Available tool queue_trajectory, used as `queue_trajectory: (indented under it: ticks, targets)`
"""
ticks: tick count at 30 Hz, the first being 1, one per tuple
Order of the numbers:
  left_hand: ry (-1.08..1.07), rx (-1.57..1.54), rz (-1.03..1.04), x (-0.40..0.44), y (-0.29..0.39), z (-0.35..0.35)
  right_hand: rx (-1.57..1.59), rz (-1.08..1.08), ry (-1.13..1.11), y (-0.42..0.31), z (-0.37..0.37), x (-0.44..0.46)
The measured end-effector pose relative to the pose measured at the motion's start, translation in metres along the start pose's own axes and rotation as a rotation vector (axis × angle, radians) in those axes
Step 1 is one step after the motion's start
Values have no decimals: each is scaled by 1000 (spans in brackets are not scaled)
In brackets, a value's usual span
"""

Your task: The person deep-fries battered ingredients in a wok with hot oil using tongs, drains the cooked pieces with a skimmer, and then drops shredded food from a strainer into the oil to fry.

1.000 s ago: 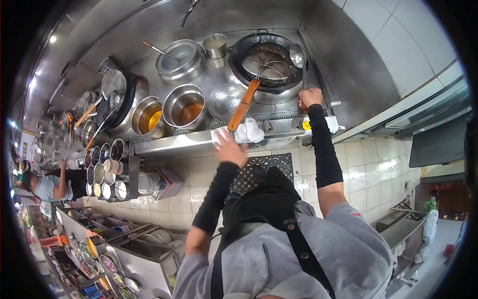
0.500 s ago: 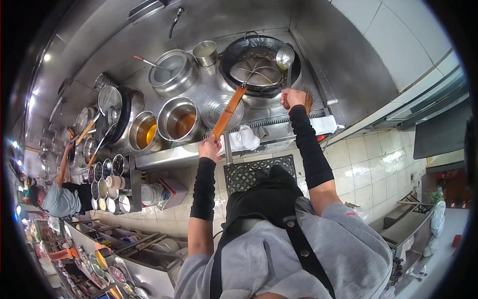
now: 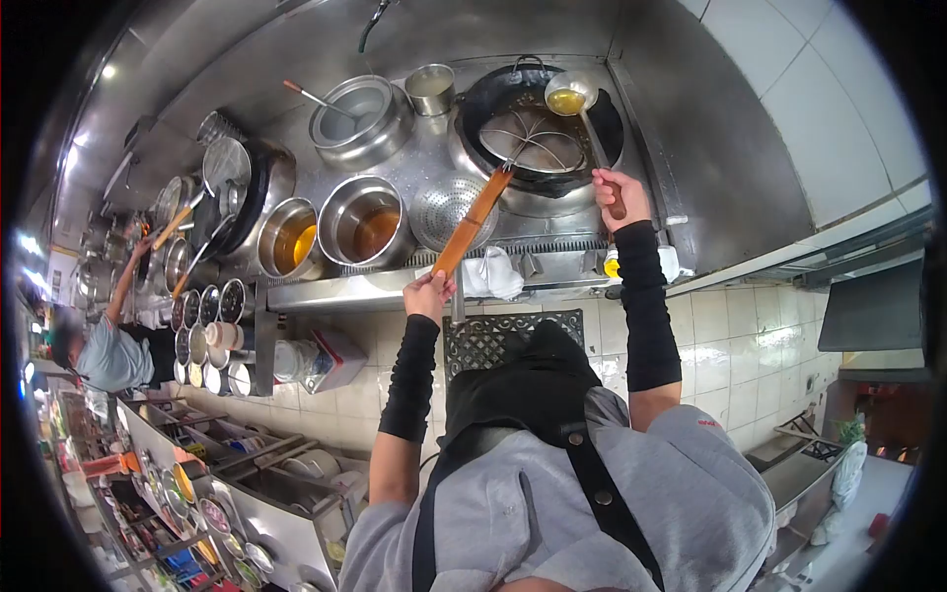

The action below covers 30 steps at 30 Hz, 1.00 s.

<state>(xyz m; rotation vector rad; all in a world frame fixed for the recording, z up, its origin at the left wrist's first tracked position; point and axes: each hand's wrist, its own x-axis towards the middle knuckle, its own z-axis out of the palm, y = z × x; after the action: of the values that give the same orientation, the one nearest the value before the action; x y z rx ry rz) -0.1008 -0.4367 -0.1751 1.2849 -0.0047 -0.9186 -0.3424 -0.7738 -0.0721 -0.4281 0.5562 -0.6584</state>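
Note:
My left hand (image 3: 429, 296) is closed round the end of the flat wooden handle of a wire skimmer (image 3: 473, 225). Its round mesh head with crossed wires lies within the black wok (image 3: 614, 138). In my right hand (image 3: 623, 201) is the wooden grip of a metal ladle (image 3: 596, 138), fingers wrapped round it. The ladle's bowl, with yellow liquid in it, is above the wok's right side. What is in the wok under the mesh shows only as dark, wet patches.
Left of the wok stand a pot of amber liquid (image 3: 376, 235), a smaller pot of yellow liquid (image 3: 294, 247) and a perforated strainer (image 3: 430, 212). A lidded steel pot (image 3: 360, 123) is behind. White cloth (image 3: 498, 274) lies on the stove edge. Another person (image 3: 123, 350) works at far left.
The ladle has turned so that its bowl faces up, now showing yellow liquid. My right hand has moved slightly right with it. The view has shifted a little; the skimmer stays in the wok.

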Motion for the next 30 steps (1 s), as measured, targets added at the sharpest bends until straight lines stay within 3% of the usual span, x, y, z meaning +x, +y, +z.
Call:
queue_trajectory:
  ticks: [5, 9, 11, 14, 17, 19, 21, 23, 24, 26, 30]
  targets:
    - [-63, -60, -3, -3, 2, -4, -358, -125, 187, -2, 33, -35]
    - [-126, -44, -114, -15, 14, -5, -1008, -271, 269, 10, 35, -58]
    - [-166, 105, -185, -24, 17, -9, -1325, -396, 311, 18, 39, -78]
    - [-260, 432, -283, -42, 17, -20, -1458, -506, 358, 21, 44, -94]
    - [-610, 1133, -121, -60, 15, -4, -1703, -773, 318, 22, 8, -79]
    - [-688, 1344, 282, -94, 16, 27, -1815, -1037, 257, 27, -5, -82]
    - [-708, 1424, 263, -134, 29, 71, -1125, -528, 223, 30, -17, -91]
    - [-758, 1197, 486, -156, 12, 95, -950, -368, 306, 25, -8, -106]
    - [-917, 1092, 516, -156, -1, 104, -1144, -458, 326, 31, 11, -117]
    - [-1119, 1005, 546, -157, 4, 112, -1499, -848, 320, 31, -76, -81]
    - [-1207, 1112, 602, -165, 26, 118, -1838, -876, 640, 33, -104, -86]
